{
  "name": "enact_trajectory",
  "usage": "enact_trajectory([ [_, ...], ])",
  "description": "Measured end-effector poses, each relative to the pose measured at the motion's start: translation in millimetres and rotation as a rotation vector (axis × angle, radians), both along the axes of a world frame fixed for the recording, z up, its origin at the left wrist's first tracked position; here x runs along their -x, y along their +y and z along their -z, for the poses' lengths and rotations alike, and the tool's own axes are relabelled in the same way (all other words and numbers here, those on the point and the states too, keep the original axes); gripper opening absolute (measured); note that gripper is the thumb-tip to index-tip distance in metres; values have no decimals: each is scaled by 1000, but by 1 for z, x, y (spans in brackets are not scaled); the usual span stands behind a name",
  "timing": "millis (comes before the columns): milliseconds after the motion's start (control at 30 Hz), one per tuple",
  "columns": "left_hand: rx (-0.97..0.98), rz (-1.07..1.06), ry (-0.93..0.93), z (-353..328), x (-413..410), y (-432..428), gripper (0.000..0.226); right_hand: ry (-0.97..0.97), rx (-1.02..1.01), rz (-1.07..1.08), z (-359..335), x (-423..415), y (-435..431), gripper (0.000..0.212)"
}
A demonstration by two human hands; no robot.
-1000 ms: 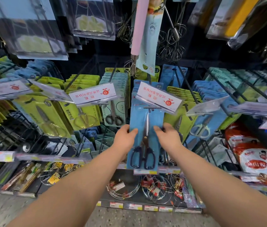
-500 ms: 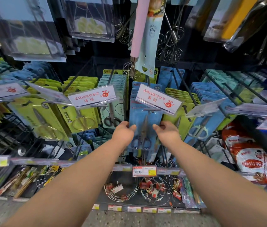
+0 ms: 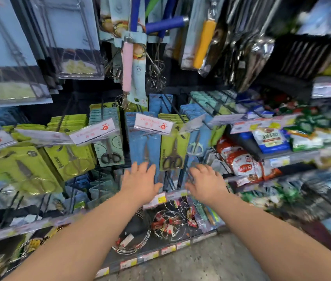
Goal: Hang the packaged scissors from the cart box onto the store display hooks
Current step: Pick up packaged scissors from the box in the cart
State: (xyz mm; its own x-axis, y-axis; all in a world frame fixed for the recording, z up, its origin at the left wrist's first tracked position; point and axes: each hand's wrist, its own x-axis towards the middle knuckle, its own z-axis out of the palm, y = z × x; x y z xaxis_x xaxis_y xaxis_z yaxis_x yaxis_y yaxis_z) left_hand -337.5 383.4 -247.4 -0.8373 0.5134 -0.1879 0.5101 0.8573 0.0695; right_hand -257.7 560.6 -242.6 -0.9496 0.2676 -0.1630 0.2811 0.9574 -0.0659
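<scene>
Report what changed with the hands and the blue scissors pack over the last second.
Both hands released their grip on the blue scissors pack, which moved up and now hangs on the display. The left hand and right hand dropped below it, fingers spread, holding nothing. The neighbouring yellow-green packs stayed hanging as before.

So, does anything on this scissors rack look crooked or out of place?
Nothing plainly wrong. The blue scissors pack hangs straight just above the open left hand, level with the green pack beside it. The hook labels tilt at different angles, and the blur hides finer detail.
</scene>
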Motion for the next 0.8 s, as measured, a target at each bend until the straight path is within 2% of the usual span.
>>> enact_trajectory([
  [233,4,184,-37,-7,-68,64,72,-75,-36,219,-6,-108,51,60],
  [333,-6,257,-56,-13,-103,106,72,-73,-27,317,-9,-161,81,56],
  [800,-12,605,-127,-7,-336,374,74,-80,38,683,-9,-429,293,53],
])
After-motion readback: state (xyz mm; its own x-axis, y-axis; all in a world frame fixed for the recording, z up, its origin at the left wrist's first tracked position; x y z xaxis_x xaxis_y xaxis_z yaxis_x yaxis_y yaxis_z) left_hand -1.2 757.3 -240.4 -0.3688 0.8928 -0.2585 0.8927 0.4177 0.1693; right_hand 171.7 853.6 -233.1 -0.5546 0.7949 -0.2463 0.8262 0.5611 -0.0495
